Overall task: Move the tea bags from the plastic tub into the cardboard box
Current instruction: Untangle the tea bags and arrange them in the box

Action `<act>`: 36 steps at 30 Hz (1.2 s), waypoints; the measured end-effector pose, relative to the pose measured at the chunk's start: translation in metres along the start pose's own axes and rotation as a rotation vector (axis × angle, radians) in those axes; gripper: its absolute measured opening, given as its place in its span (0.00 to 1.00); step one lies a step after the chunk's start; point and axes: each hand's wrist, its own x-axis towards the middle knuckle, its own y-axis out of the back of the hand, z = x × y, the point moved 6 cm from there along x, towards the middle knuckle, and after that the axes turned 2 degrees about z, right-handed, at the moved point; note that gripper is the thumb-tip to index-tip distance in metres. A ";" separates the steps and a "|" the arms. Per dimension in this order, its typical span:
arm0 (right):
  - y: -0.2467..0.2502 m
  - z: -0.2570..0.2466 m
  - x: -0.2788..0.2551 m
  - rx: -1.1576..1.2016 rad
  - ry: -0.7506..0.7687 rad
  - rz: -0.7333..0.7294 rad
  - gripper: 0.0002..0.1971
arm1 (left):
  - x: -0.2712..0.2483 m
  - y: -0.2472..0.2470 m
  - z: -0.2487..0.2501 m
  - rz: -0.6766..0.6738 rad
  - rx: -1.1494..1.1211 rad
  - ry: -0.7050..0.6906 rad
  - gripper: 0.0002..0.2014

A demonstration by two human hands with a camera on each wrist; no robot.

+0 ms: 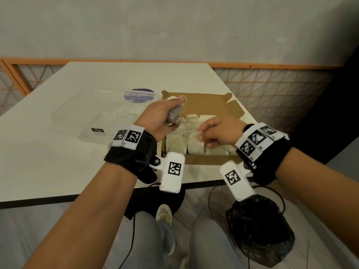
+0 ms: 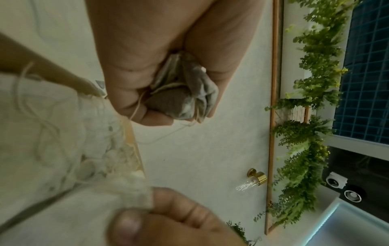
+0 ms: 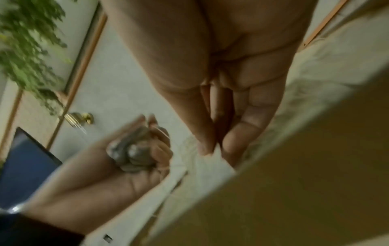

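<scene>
An open cardboard box [image 1: 236,108] sits at the table's near right, holding several white tea bags [image 1: 175,143]. My left hand [image 1: 165,115] hovers over the box's left edge and grips a bunch of tea bags [image 2: 185,93] in its curled fingers, strings trailing. My right hand [image 1: 215,133] is over the box, pinching the top edge of one tea bag [image 1: 195,141] between thumb and fingers [image 3: 207,146]. The clear plastic tub [image 1: 77,115] stands left of the box with a few tea bags [image 1: 124,115] left inside.
The tub's clear lid with a blue label [image 1: 138,96] lies behind the tub. The white table [image 1: 58,167] ends in a dark front edge close to my wrists. An orange-framed lattice panel [image 1: 272,94] runs behind the table.
</scene>
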 end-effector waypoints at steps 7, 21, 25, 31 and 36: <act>0.010 -0.006 0.007 -0.174 0.125 0.182 0.07 | -0.004 -0.004 -0.014 0.025 -0.220 0.134 0.11; -0.016 0.008 0.009 0.516 0.134 0.235 0.20 | 0.000 -0.019 -0.040 -0.086 -0.130 0.042 0.14; -0.008 0.010 0.002 0.567 0.199 0.280 0.02 | -0.002 -0.021 -0.037 -0.099 -0.130 0.000 0.08; 0.020 -0.004 -0.008 0.300 0.272 0.297 0.02 | 0.002 -0.011 -0.037 -0.014 -0.297 -0.020 0.04; -0.001 0.003 -0.006 0.071 0.192 0.059 0.04 | 0.001 -0.008 -0.035 0.003 -0.425 -0.049 0.04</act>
